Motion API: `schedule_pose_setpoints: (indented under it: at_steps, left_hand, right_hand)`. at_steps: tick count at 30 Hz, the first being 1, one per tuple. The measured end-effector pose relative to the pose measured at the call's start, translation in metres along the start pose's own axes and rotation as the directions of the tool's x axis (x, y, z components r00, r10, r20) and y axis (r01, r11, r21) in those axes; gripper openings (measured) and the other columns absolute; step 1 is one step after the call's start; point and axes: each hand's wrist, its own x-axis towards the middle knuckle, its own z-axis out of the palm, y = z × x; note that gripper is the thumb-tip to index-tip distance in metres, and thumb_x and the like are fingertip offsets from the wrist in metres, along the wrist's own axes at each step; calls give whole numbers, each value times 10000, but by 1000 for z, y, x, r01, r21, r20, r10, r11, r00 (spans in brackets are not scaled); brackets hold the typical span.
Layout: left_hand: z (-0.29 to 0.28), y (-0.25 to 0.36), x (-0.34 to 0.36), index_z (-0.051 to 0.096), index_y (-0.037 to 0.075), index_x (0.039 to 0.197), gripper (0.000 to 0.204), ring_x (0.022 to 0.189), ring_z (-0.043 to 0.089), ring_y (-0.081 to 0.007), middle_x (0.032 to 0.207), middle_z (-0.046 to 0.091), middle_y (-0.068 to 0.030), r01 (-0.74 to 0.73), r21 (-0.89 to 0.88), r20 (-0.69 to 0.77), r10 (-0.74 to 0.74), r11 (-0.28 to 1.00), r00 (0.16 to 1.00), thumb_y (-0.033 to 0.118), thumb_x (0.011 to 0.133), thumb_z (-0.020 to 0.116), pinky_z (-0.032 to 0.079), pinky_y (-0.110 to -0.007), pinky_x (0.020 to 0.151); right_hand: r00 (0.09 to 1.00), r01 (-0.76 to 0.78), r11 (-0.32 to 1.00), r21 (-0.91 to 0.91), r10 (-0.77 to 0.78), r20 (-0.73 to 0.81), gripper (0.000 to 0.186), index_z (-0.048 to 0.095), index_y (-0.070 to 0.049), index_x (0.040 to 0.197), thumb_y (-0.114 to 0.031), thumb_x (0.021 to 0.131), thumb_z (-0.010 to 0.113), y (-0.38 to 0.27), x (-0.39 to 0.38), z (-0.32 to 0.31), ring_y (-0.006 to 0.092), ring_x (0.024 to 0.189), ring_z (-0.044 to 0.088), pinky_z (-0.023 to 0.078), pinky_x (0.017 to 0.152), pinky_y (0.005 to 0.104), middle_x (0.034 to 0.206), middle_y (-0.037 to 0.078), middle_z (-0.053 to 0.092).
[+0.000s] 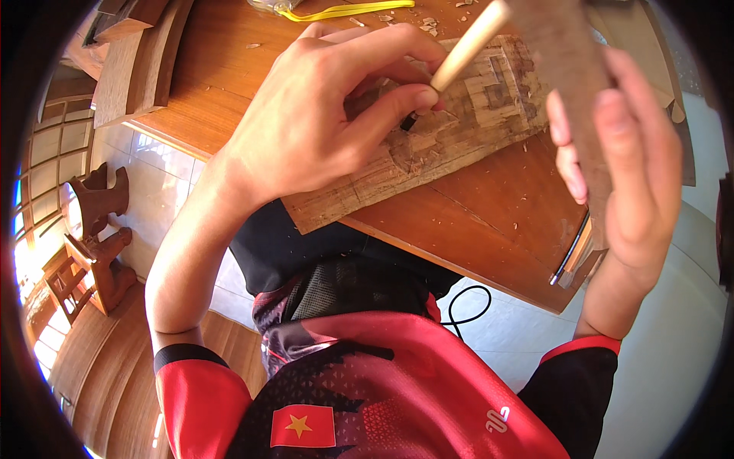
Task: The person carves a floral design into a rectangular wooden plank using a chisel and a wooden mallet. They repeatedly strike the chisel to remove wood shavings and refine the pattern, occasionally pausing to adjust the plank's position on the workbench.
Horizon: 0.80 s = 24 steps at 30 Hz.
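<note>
Head view: carved wooden panel [459,115] lay flat on brown table [505,222], near its front edge, fret pattern part cut. Panel looked stiff, fairly light, thin ridges likely fragile; best steadied by pressing on uncarved margin. Left hand [321,122] rested on panel, fingers curled tight round chisel [459,57], pale handle slanting up right, tip at wood. Right hand [619,176] raised at right, wrapped round dark wooden mallet [566,84], wrist bent. Shavings [417,19] lay far side.
</note>
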Motion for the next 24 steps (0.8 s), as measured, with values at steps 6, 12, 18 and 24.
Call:
schedule_pose_setpoints:
  at_steps: [6,12,18,24]
  left_hand:
    - [0,4,7,602,-39,1241,245,945,714,-125,970,762,-111,123,-59,43,-121,991,992,32,1006,603,561,-283,872]
    - [1,-3,4,589,-36,1260,261,935,696,-122,965,760,-107,130,-83,7,-130,988,991,64,1019,595,544,-288,883]
    - [-1,-3,8,583,-40,1259,264,890,669,-115,967,756,-108,146,-114,35,-143,983,989,98,1033,589,536,-282,878]
    - [1,-2,12,572,-54,1259,268,916,660,-106,981,745,-103,191,-117,53,-186,975,981,99,1040,586,526,-278,881]
  right_hand:
    - [1000,2,987,159,-6,23,559,528,62,1359,-424,1090,465,1,15,-10,58,526,455,361,458,201,842,55,542]
    - [987,-96,994,54,88,135,454,553,50,1260,-370,1098,499,-10,30,-5,87,503,517,442,432,228,799,81,587]
    - [961,-224,961,160,190,202,377,556,32,1132,-336,1112,472,-3,46,-8,79,496,505,425,423,218,790,52,580]
    - [964,-223,951,216,183,191,357,549,13,1094,-323,1126,435,2,52,-8,84,482,502,421,408,229,791,52,577]
